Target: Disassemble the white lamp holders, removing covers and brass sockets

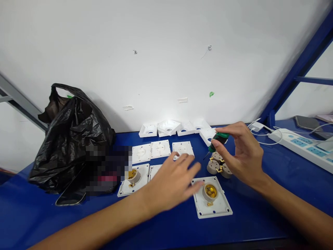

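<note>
My right hand point(241, 156) pinches a small screwdriver point(220, 139) by its green and black handle, the thin shaft slanting down to the left. Below it lie several round ceramic lamp sockets point(213, 167) with brass tabs. My left hand point(173, 178) hovers with fingers spread, slightly blurred, over white square plates. To its right, a white base plate point(214, 210) carries a ceramic socket point(210, 191) with a gold threaded inside. Another plate with a socket point(134, 176) sits left of my left hand, which partly hides a plate behind it.
Bare white plates point(160, 149) lie in the middle, with white square covers point(169, 127) along the wall. A black plastic bag point(75, 135) and a phone point(71, 194) are at left. A power strip point(304, 146) with white cables lies at right on the blue table point(161, 232).
</note>
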Demonstrator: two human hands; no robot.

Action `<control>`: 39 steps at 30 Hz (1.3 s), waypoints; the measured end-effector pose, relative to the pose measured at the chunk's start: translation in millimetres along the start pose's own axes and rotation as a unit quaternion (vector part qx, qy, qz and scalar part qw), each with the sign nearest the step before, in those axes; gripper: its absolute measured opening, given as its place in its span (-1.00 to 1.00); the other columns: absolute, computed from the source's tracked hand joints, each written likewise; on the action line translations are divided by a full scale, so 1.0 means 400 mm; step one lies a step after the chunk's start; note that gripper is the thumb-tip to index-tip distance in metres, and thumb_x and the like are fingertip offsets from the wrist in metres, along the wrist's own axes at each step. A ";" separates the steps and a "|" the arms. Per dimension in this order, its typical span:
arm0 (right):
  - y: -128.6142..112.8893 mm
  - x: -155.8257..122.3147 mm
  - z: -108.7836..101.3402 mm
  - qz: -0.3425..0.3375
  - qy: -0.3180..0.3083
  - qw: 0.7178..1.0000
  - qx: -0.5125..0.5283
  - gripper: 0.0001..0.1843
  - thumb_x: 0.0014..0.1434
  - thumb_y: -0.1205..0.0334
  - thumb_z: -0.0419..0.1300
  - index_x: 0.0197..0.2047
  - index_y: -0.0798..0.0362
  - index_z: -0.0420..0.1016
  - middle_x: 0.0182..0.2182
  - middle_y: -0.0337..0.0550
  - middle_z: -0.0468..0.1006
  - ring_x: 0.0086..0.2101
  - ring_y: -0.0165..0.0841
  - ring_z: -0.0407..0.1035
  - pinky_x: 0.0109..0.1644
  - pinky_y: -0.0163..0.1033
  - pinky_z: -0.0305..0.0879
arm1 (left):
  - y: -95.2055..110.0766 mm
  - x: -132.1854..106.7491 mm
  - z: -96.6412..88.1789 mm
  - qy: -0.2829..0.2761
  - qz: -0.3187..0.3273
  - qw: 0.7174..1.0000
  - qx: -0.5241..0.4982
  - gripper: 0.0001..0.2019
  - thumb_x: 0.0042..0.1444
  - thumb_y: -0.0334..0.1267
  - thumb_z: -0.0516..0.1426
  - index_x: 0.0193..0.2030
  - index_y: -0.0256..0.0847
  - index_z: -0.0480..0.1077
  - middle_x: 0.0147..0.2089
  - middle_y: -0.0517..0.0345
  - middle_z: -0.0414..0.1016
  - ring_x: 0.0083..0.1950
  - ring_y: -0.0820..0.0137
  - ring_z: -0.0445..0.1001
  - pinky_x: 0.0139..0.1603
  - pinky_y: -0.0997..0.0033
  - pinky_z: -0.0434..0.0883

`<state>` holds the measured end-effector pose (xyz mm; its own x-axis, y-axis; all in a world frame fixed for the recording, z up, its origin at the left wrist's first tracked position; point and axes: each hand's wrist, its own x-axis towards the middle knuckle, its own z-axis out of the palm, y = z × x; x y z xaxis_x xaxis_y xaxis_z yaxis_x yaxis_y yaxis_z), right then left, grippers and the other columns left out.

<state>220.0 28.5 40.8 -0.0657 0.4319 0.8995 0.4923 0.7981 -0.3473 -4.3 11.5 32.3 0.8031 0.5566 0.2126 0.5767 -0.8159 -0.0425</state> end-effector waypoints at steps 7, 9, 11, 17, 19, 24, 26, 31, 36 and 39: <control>0.003 -0.002 0.003 -0.002 0.001 1.000 -0.005 -0.61 0.25 0.44 0.35 0.09 -0.11 0.53 -0.25 -0.19 0.51 -0.23 -0.24 0.41 -0.15 -0.01 0.35 | 0.065 -0.040 0.016 -0.005 0.025 0.997 -0.073 -0.60 0.41 0.05 0.15 0.13 -0.24 0.37 -0.02 0.03 0.50 0.03 0.13 0.50 0.13 0.02 0.37; 0.004 -0.001 0.003 -0.001 0.000 1.000 -0.007 -0.61 0.25 0.44 0.35 0.09 -0.11 0.53 -0.24 -0.19 0.51 -0.23 -0.24 0.41 -0.16 -0.02 0.36 | 0.067 -0.036 0.019 0.005 0.011 0.995 -0.101 -0.50 0.37 0.08 0.18 0.23 -0.26 0.31 0.06 -0.01 0.50 0.09 0.11 0.48 0.19 -0.01 0.34; 0.004 -0.002 0.004 0.000 -0.002 1.000 -0.006 -0.61 0.25 0.44 0.35 0.09 -0.11 0.53 -0.23 -0.18 0.52 -0.23 -0.24 0.41 -0.15 -0.02 0.36 | 0.069 -0.028 0.019 0.008 0.006 0.993 -0.121 -0.49 0.38 0.10 0.17 0.26 -0.23 0.30 0.08 0.00 0.48 0.10 0.10 0.46 0.19 -0.01 0.34; 0.002 -0.003 0.004 0.000 0.001 1.000 -0.007 -0.61 0.25 0.45 0.35 0.08 -0.11 0.53 -0.24 -0.18 0.52 -0.23 -0.24 0.41 -0.15 -0.01 0.36 | 0.055 -0.023 0.004 0.003 -0.025 0.989 -0.144 -0.75 0.47 -0.06 0.09 0.07 -0.20 0.38 0.02 0.05 0.46 0.06 0.15 0.45 0.15 0.03 0.36; 0.000 -0.001 0.002 -0.003 0.000 1.000 -0.004 -0.61 0.25 0.45 0.35 0.08 -0.11 0.53 -0.25 -0.18 0.52 -0.22 -0.24 0.41 -0.16 -0.01 0.37 | 0.035 -0.030 -0.002 -0.002 -0.044 0.989 -0.143 -0.77 0.47 -0.11 0.10 0.09 -0.21 0.38 0.05 0.02 0.46 0.10 0.14 0.44 0.18 0.02 0.35; 0.003 0.001 0.000 -0.009 -0.002 1.000 -0.006 -0.62 0.25 0.42 0.35 0.09 -0.13 0.53 -0.26 -0.20 0.52 -0.24 -0.25 0.43 -0.18 -0.03 0.40 | -0.019 -0.042 0.005 0.015 -0.083 0.990 -0.109 -0.74 0.51 -0.13 0.04 0.18 -0.20 0.36 0.11 0.00 0.47 0.12 0.13 0.44 0.19 0.02 0.36; 0.007 0.001 0.001 -0.003 -0.005 1.000 -0.001 -0.63 0.26 0.40 0.35 0.08 -0.13 0.53 -0.24 -0.19 0.52 -0.23 -0.25 0.43 -0.17 -0.03 0.41 | -0.032 -0.045 0.014 0.030 -0.093 0.990 -0.103 -0.71 0.51 -0.12 0.04 0.22 -0.20 0.35 0.11 0.00 0.48 0.12 0.13 0.45 0.18 0.02 0.38; 0.002 0.014 0.006 0.043 0.022 0.998 0.029 -0.72 0.30 0.31 0.32 0.05 -0.13 0.53 -0.23 -0.18 0.47 -0.24 -0.26 0.43 -0.17 -0.03 0.42 | -0.038 -0.061 0.032 0.046 -0.097 0.987 -0.121 -0.57 0.44 -0.06 0.15 0.33 -0.17 0.26 0.19 -0.02 0.48 0.19 0.10 0.44 0.23 -0.02 0.38; -0.032 0.042 0.034 0.090 0.040 0.991 0.093 -0.75 0.32 0.31 0.29 0.05 -0.12 0.53 -0.22 -0.20 0.41 -0.25 -0.31 0.42 -0.16 -0.09 0.46 | -0.032 -0.071 0.043 0.050 -0.105 0.987 -0.113 -0.52 0.39 -0.11 0.21 0.34 -0.22 0.24 0.20 -0.04 0.49 0.21 0.07 0.45 0.26 -0.04 0.36; -0.046 0.044 0.059 0.081 0.019 0.991 0.107 -0.71 0.32 0.34 0.30 0.07 -0.13 0.53 -0.23 -0.21 0.42 -0.25 -0.30 0.42 -0.16 -0.07 0.43 | -0.027 -0.072 0.045 0.055 -0.104 0.987 -0.110 -0.58 0.40 -0.15 0.20 0.30 -0.22 0.27 0.19 -0.03 0.50 0.19 0.08 0.47 0.27 -0.06 0.34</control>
<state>189.4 31.2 56.8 0.0344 0.5488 0.8352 0.2980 0.7921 -0.5327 -30.8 7.0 9.1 0.6421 0.7058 0.2993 0.6720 -0.7061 0.2233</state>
